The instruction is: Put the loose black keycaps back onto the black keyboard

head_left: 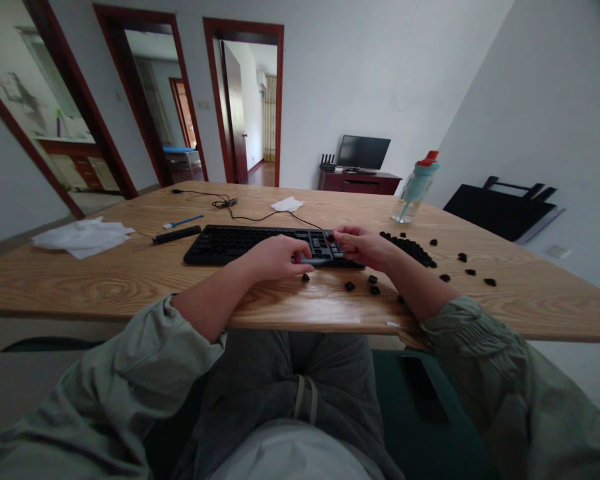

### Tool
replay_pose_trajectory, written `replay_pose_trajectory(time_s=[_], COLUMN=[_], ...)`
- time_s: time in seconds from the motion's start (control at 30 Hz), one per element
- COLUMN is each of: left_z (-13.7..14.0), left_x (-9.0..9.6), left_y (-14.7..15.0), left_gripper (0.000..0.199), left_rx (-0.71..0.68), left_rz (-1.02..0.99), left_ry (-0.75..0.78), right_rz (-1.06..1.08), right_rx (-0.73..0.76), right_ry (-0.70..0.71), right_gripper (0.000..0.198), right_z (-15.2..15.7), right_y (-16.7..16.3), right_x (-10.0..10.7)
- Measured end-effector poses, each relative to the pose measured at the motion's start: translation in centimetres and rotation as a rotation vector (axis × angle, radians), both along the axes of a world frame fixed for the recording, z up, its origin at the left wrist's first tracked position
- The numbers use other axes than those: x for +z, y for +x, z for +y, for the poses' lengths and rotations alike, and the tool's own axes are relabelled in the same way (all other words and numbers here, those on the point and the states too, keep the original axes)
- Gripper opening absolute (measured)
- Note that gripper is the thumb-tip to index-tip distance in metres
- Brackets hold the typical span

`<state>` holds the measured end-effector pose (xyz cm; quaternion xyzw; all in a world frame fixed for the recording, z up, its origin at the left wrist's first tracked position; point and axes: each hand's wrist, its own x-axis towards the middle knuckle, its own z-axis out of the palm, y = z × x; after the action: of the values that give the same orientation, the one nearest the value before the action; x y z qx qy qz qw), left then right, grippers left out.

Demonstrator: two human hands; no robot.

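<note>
A black keyboard (220, 245) lies flat on the wooden table, several keys gone from its right part. Over that part, my right hand (363, 245) is closed in a pinch on a small black keycap (331, 238). My left hand (277, 257) rests at the keyboard's front edge, fingers curled and thumb close to the forefinger; what it grips, if anything, I cannot make out. Loose keycaps (349, 286) lie in front of the keyboard, and a dense pile of black keycaps (415, 251) sits beside my right wrist.
White tissues (83, 237) lie at the left, near a black stick-like object (177, 235) and a blue brush (183, 222). The keyboard cable (225, 202) runs behind. A water bottle (415, 190) stands at the back right. A phone (424, 387) lies on the green seat.
</note>
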<state>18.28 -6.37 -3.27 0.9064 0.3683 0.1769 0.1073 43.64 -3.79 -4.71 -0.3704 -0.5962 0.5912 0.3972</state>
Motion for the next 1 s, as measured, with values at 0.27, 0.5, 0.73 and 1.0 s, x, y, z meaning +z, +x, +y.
replay_pose_trajectory(time_s=[0.27, 0.5, 0.73, 1.0], left_z=[1.3, 2.1, 3.0, 2.9], left_x=[-0.8, -1.1, -0.6, -0.7], left_y=[2.8, 3.5, 0.9, 0.7], left_gripper=[0.019, 0.014, 0.015, 0.011], left_rx=[0.030, -0.006, 0.094, 0.064], left_rz=[-0.375, -0.322, -0.376, -0.364], left_ry=[0.211, 0.302, 0.321, 0.327], right_rz=[-0.069, -0.346, -0.924, -0.950], right_rx=[0.015, -0.034, -0.077, -0.029], right_ry=[0.098, 0.395, 0.766, 0.890], right_gripper=[0.044, 0.039, 0.018, 0.016], right_z=[-0.2, 0.2, 0.9, 1.2], right_y=[-0.8, 0.3, 1.1, 0.9], right_x=[-0.1, 0.0, -1.0, -1.5])
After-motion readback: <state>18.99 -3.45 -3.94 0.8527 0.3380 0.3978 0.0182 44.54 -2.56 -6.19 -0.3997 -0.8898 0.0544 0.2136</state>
